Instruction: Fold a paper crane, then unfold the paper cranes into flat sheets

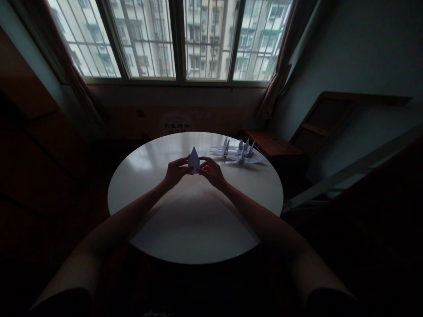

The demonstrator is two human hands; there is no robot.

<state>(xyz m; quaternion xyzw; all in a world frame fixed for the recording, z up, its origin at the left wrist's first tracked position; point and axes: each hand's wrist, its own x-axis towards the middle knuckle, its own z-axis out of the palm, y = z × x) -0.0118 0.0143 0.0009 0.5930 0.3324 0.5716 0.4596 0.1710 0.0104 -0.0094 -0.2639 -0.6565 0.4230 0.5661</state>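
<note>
A small piece of folded white paper [194,159], kite-shaped with its point upward, is held over the far half of the round table. My left hand [177,171] pinches its left edge between thumb and fingers. On the opposite edge, my right hand [212,171] grips the paper near its lower corner, fingers curled. To the right of my hands, several folded paper cranes [242,155] stand grouped together, their wings spread and overlapping.
The white round table [194,229] has a glossy top. Behind it is a barred window [178,39] with curtains [276,88] at the sides. A low wooden cabinet [272,143] stands beyond the table's right edge. The room is dim.
</note>
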